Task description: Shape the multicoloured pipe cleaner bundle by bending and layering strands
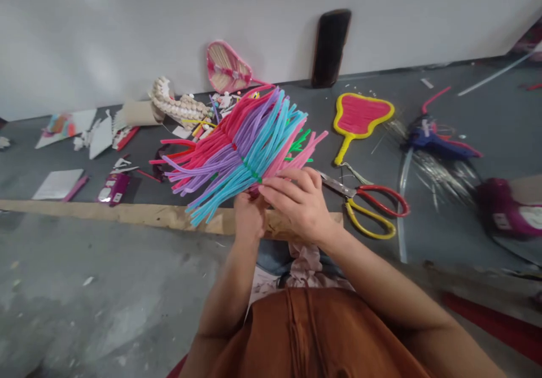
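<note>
A thick bundle of pipe cleaners (237, 146) in pink, red, purple and light blue fans out up and to the left above a grey work surface. My left hand (249, 220) is closed round the bundle's lower end from beneath. My right hand (298, 200) rests on the same end from the right, fingers bent and pinching several pink strands. A few green strands stick out behind the bundle.
Scissors (366, 205) with red and yellow handles lie just right of my hands. A yellow-rimmed pink paddle (359, 115), a blue glue gun (436, 140), a woven pink fan (226, 68), a dark phone (331, 47) against the wall, a wooden strip (127, 214) and paper scraps surround them.
</note>
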Demonstrator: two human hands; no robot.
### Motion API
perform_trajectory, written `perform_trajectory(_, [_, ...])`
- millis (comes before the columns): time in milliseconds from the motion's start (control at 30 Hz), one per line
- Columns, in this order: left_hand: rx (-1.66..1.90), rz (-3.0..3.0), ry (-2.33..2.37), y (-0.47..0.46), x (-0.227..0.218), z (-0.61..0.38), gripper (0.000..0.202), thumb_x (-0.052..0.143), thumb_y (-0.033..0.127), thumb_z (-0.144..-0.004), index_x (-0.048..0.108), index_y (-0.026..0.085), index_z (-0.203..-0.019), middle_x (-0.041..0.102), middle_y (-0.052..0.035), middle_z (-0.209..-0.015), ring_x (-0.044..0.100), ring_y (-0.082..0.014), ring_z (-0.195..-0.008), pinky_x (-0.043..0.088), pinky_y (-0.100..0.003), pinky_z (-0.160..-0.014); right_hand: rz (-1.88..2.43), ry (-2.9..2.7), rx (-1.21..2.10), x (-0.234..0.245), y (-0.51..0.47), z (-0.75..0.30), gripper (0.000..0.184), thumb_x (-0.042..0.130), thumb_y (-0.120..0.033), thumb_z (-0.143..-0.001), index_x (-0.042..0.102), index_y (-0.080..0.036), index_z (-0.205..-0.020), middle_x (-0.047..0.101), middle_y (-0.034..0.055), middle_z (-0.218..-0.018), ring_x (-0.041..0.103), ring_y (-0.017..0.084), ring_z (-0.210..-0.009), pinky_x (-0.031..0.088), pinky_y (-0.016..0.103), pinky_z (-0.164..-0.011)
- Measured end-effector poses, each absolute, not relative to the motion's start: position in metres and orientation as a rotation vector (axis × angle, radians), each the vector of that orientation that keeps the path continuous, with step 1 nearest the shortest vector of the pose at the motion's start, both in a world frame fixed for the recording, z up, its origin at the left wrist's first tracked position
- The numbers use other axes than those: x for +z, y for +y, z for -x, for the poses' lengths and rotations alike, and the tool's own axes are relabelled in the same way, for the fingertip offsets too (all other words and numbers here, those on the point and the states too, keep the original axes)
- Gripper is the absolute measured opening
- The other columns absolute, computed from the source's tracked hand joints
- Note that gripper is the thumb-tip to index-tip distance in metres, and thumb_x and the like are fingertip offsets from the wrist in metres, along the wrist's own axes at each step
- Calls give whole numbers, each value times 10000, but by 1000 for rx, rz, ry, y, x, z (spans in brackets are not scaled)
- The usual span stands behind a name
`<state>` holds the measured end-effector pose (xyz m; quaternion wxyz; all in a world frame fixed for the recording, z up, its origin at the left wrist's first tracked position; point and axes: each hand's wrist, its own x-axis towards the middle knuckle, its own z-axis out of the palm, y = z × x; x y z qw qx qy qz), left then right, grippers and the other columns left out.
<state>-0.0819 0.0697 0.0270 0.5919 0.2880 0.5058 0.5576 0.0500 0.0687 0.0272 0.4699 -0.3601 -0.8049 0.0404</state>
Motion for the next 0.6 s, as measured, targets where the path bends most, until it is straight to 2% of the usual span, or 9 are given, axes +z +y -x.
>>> perform_trajectory(100, [1424, -660, 1080, 67, 31, 81, 413, 931, 355, -521, 709, 210, -837, 769, -10, -976, 702, -249, -1012, 572, -362, -892, 979, -1968, 41, 24, 77, -48, 251, 548, -207, -974, 686, -306, -1159, 746, -14, -1133, 601, 193, -1084, 364, 403, -992])
perform_trajectory(200, [1467, -637, 1016, 67, 31, 85, 426, 928, 307, -551, 721, 208, -910, 774, -23, -962, 700, -257, -1048, 560, -377, -937, 1035, -1817, 36, 21, 80, -51, 254, 563, -184, -956, 703, -285, -1143, 751, 25, -1104, 602, 213, -1077, 403, 422, -976])
perform_trajectory(300, [1436, -619, 1009, 69, 30, 90, 404, 910, 310, -597, 722, 213, -941, 774, -34, -963, 702, -262, -1056, 571, -387, -921, 1021, -1731, -6, 18, 75, -55, 308, 571, -176, -940, 686, -312, -1193, 739, 35, -1123, 578, 234, -1111, 456, 433, -958])
perform_trajectory(400, [1417, -601, 1010, 70, 29, 93, 370, 906, 341, -599, 720, 215, -894, 774, -29, -945, 709, -268, -1042, 587, -389, -887, 975, -1824, -39, 17, 68, -56, 377, 550, -194, -951, 638, -368, -1273, 732, 7, -1155, 570, 233, -1153, 474, 431, -972])
perform_trajectory(500, [1398, -606, 1010, 71, 30, 93, 369, 919, 319, -573, 714, 240, -869, 775, -8, -966, 691, -269, -1092, 587, -358, -869, 936, -2004, -90, 18, 66, -54, 424, 536, -203, -961, 580, -380, -1344, 691, -22, -1280, 510, 235, -1298, 410, 448, -1084])
perform_trajectory(600, [1395, -631, 1011, 72, 30, 93, 432, 922, 302, -567, 709, 280, -942, 756, 21, -1088, 655, -264, -1171, 578, -330, -858, 955, -2144, -114, 21, 71, -53, 470, 524, -200, -962, 526, -365, -1402, 607, -39, -1410, 386, 257, -1431, 252, 510, -1198])
